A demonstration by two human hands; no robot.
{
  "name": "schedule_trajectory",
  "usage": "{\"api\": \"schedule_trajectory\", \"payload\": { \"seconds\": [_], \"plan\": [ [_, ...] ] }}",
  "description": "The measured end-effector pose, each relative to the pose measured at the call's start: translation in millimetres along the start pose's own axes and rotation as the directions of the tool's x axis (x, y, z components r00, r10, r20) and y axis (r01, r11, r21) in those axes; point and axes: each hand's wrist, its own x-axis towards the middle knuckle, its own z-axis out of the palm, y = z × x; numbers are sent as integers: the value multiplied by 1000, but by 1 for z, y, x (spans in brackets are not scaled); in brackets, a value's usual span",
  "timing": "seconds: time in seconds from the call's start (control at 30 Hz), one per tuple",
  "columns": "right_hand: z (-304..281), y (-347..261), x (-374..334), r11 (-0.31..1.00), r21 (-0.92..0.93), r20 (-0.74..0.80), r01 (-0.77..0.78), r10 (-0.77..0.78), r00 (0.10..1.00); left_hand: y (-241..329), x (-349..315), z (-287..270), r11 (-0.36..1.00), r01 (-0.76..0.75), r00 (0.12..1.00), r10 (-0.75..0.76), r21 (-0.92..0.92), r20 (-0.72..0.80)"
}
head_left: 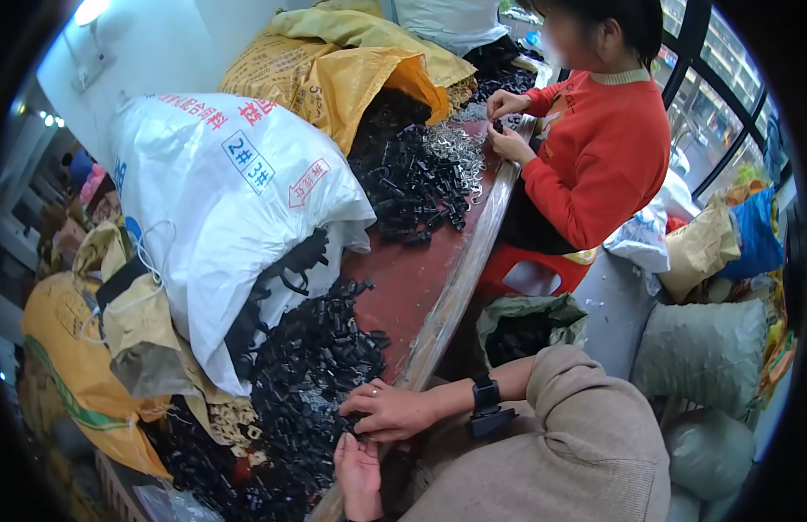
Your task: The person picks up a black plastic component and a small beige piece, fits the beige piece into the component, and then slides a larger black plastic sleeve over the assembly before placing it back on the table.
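My left hand (358, 470) is turned palm up at the near table edge, fingers curled in toward my other hand. Just above it, my right hand (390, 411) reaches in palm down with bent fingers, a ring on one of them. The fingertips of both hands meet over something small and dark, mostly hidden by the fingers. Beside them spreads a heap of small black plastic parts (312, 365), with some clear or silvery bits (312, 404) among them. Beige small parts (234, 424) lie at the heap's left side.
A big white woven sack (238, 200) leans over the heap, black parts spilling from its mouth. Yellow sacks (369, 78) stand behind. Across the red tabletop (403, 291), a co-worker in a red sweater (595, 157) handles a small part beside metal hooks (456, 157). An open bag (530, 326) stands below the wooden edge.
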Motion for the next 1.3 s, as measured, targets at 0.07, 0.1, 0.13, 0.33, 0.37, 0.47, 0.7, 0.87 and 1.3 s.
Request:
{"api": "schedule_trajectory", "payload": {
  "seconds": [0.07, 0.1, 0.13, 0.33, 0.37, 0.47, 0.7, 0.87, 1.3],
  "plan": [
    [1, 4, -1, 1000, 12, -16, 2, -2, 1000, 1, 2, 2, 1000, -8, 1000, 8, 22, -5],
    [1, 5, -3, 1000, 17, -13, -8, 8, 1000, 1, 3, 5, 1000, 2, 1000, -2, 26, -6],
    [1, 7, -4, 1000, 22, -10, -17, 17, 1000, 2, 4, 8, 1000, 11, 1000, -11, 29, -8],
    [2, 17, -7, 998, 63, -8, -9, 9, 1000, 1, 11, 6, 1000, 17, 999, -17, -2, 37],
    [3, 18, -7, 997, 73, -19, -6, 7, 1000, 1, 10, 6, 1000, 21, 999, -21, 6, 37],
    [4, 18, -7, 996, 87, -33, -1, 4, 999, 2, 7, 7, 1000, 27, 999, -28, 13, 33],
    [5, 13, -9, 991, 129, -40, 30, -25, 999, 1, -2, 8, 999, 24, 999, -25, 25, 23],
    [-2, 21, -2, 993, 112, -47, 30, -25, 999, 4, 6, 14, 1000, 23, 999, -23, -8, 32],
    [-7, -2, 11, 967, 227, 211, -118, 69, 975, 8, -11, -2, 988, 81, 994, -70, -133, 82]
  ]
}}
